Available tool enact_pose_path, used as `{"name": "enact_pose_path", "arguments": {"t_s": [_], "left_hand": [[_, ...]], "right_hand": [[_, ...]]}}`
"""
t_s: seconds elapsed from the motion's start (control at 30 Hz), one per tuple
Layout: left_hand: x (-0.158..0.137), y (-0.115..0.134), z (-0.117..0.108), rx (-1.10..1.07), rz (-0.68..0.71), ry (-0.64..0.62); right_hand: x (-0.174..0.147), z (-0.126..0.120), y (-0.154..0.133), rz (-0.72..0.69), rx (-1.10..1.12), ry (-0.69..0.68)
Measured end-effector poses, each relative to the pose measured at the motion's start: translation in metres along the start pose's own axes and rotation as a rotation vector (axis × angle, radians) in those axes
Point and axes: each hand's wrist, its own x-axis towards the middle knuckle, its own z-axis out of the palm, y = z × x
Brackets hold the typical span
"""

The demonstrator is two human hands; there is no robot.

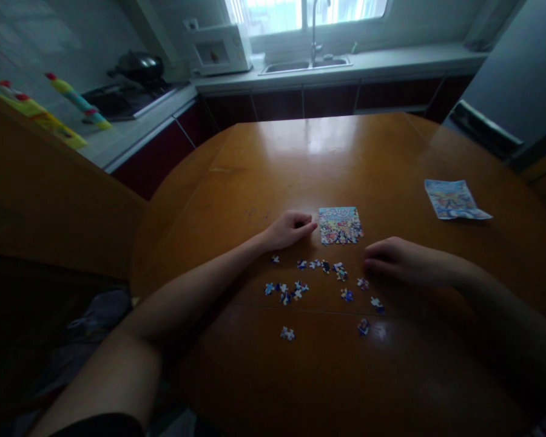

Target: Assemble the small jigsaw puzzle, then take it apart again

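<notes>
I judge: mid-assembly, jigsaw puzzle (340,225) part-built | left hand (290,231), right hand (395,259) apart, curled, can't tell if holding | next likely needs matching loose jigsaw pieces (341,273)

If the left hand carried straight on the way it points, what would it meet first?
Probably the partly assembled puzzle, lying just ahead of the left hand; how high the hand sits over the table is unclear.
</notes>
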Motion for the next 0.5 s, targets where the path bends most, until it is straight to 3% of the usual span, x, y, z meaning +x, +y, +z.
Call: {"name": "enact_pose_path", "arguments": {"t_s": [0.27, 0.5], "left_hand": [[0.002, -0.001, 0.001, -0.015, 0.023, 0.139], [0.003, -0.005, 0.003, -0.034, 0.005, 0.253]], "right_hand": [[0.006, 0.006, 0.005, -0.034, 0.012, 0.088], [0.018, 0.013, 0.010, -0.117, 0.019, 0.460]]}}
